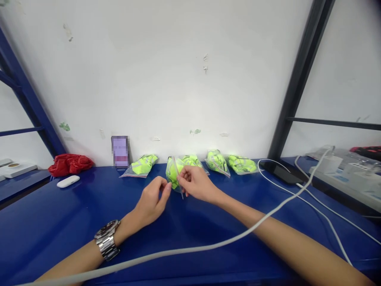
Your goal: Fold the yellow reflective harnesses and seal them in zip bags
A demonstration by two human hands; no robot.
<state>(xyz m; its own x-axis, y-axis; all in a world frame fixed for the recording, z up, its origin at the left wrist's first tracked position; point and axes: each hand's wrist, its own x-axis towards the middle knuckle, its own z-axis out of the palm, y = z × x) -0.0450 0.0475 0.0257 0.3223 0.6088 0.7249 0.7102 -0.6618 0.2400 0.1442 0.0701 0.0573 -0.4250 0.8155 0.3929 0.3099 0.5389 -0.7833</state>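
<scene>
A clear zip bag (172, 173) with a folded neon yellow-green vest inside stands tilted between my hands, its sealing edge running nearly upright. My right hand (195, 182) pinches that edge between thumb and fingers. On the other side, my left hand (153, 198) has curled fingers, with thumb and forefinger closed at the bag's lower left edge; its other fingertips are hidden. A metal watch (107, 238) is on my left wrist. Right behind the held bag lies another bagged vest (192, 160), partly covered by my right hand.
More bagged vests lie along the wall: one on the left (144, 164), two on the right (216, 161) (241, 163). A phone (120, 152) leans on the wall near red cloth (70, 164) and a white case (68, 181). A white cable (208, 247) crosses before my arms; another phone (281, 172) lies right.
</scene>
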